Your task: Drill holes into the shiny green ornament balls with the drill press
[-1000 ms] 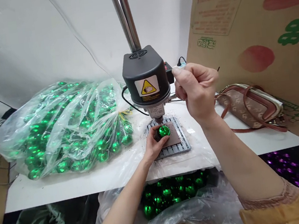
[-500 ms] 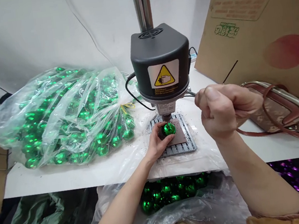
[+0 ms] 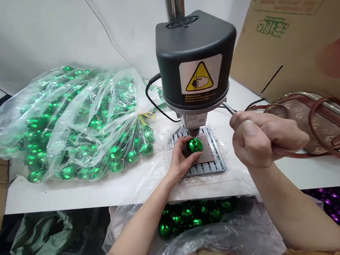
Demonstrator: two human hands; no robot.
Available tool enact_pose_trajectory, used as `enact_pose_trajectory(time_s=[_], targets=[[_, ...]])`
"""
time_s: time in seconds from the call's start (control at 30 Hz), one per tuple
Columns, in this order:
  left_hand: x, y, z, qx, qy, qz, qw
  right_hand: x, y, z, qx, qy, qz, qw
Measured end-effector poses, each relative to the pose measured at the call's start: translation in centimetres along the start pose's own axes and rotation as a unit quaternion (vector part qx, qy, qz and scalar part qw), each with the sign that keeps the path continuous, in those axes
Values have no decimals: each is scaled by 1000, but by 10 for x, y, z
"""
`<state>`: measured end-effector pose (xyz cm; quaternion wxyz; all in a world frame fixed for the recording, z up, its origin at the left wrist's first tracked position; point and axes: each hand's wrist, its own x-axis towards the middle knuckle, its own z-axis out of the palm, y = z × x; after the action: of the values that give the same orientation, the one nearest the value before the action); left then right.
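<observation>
A shiny green faceted ball [image 3: 196, 145] rests on a small brown board over the slotted metal base [image 3: 220, 167] of a drill press [image 3: 197, 62]. My left hand [image 3: 181, 157] grips the ball from its left side, thumb in front and fingers behind. Right above the ball is the drill's chuck [image 3: 193, 131], with the thin bit reaching down to the ball's top. My right hand [image 3: 264, 136] is a closed fist around the end of the press's feed lever [image 3: 228, 108], to the right of the motor housing.
Left on the white table lies a clear bag [image 3: 73, 127] full of green balls, tied with yellow. A brown handbag [image 3: 306, 123] and a large cardboard box [image 3: 290, 46] stand at right. Below the table edge, more green balls [image 3: 196, 215] lie in an open plastic bag.
My right hand has come down slightly with the lever, and the motor housing looks lower and nearer. My left hand still keeps the ball on the board. The view has shifted a little.
</observation>
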<state>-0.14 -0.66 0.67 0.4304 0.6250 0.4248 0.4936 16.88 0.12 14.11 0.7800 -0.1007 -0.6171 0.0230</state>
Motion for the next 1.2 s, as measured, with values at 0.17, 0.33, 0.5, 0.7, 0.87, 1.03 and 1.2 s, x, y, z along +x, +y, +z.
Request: enact_pose_trajectory(time_s=[0.17,0.33,0.5,0.7,0.87,1.03,1.2], targets=[[1,6,4,-3,19,-11,1000,39,-11,17,-40,72,159,984],[-6,21,5,20,86,-10,996,82,-7,28,-18,65,268,961],[-74,48,-19,157,-11,59,986,84,-4,27,-12,70,284,956],[-166,45,-60,425,-207,264,841,80,-3,27,3,74,260,963],[-134,36,-135,501,188,152,831,78,-2,27,10,92,270,958],[-63,21,-193,453,362,-110,807,77,-7,28,4,86,272,959],[1,3,-188,352,335,6,874,79,-9,30,8,87,285,955]])
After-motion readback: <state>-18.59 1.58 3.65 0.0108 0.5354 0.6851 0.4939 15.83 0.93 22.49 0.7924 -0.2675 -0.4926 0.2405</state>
